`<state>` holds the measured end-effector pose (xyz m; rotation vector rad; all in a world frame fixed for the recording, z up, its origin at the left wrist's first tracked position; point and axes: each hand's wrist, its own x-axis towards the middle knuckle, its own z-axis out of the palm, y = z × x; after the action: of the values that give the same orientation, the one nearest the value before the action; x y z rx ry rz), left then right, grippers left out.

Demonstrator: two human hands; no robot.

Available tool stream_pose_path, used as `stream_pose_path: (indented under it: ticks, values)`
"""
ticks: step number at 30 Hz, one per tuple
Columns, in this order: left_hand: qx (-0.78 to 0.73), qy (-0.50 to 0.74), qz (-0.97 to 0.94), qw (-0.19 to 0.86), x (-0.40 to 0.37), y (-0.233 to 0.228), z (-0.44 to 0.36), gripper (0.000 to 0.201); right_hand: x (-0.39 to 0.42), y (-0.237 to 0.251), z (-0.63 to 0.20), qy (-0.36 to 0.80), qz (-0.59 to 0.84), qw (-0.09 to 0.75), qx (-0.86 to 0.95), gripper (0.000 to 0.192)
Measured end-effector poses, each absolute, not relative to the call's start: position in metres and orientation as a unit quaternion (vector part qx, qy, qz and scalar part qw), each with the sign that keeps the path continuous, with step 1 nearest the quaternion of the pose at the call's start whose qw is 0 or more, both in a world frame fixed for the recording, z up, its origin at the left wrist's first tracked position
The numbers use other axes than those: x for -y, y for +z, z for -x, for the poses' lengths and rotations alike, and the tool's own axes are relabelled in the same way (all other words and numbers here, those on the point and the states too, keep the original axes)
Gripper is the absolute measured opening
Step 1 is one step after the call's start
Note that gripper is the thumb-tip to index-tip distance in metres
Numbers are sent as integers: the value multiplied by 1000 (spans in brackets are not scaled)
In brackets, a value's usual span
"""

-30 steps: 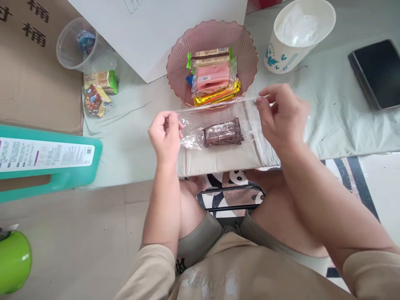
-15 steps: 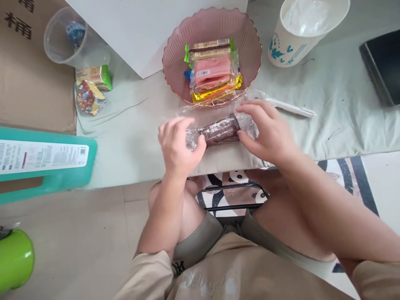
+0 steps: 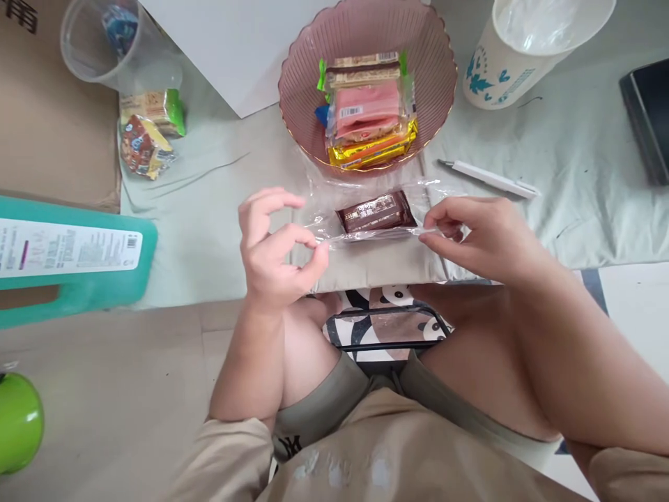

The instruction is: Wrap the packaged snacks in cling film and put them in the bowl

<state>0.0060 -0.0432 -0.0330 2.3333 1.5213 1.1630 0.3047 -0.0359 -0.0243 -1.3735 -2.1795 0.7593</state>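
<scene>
**Holding the near edge of a clear, crinkled plastic film (image 3: 360, 237) taut beside a small oblong bar in glossy dark-brown wrapping (image 3: 376, 211)**

Nearest, pinching the film's left end with the left hand (image 3: 277, 258), thumb and forefinger brought together at the tips, other fingers curled loosely away. Closing the right grip likewise on the film's right end, with the right hand (image 3: 486, 230) nearly level on that side. Between both, showing the bar on its broad side, slightly aslant, near the middle of the surface draped in pale grey-green cloth (image 3: 209, 237). Cannot tell whether set on the film or inside it.

Farther, to the right, lying aslant: a slim white pen (image 3: 491, 178). Beyond the bar, holding green-ended, pink and yellow packets: a ribbed, translucent pink bowl with scalloped gold rim (image 3: 303, 77). Far right, containing crumpled clear plastic: a white paper cup with teal leaf print (image 3: 499, 77). Far left, enclosing a blue packet: a clear plastic tub (image 3: 86, 52).
</scene>
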Motion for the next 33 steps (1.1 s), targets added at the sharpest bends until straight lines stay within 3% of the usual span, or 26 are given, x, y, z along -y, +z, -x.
stream_pose_path:
  ticks: [7,11,15,18,22,25,29,33]
  values:
    - [-410,367,-808,210,58,-20,1,33,44,-23,-315,338,430,167,820,15]
    - [-451,229,-799,325,58,-12,3,41,46,-23,-319,408,416,94,807,26]
    - [-474,54,-762,438,54,-9,6,30,46,-22,-321,425,410,39,806,27]
    - [-514,28,-716,472,57,-1,5,14,44,-21,-318,389,455,92,796,25]
    - [-494,184,-683,506,72,19,-25,18,41,-24,-299,311,505,225,773,22]
    - [-454,331,-686,462,75,18,-62,15,38,-31,-280,264,498,288,774,26]
    - [-497,399,-717,281,59,-16,-84,27,32,-44,-265,248,487,329,770,44]
    - [-537,402,-713,202,47,-52,-61,46,27,-56,-264,265,465,289,794,63]
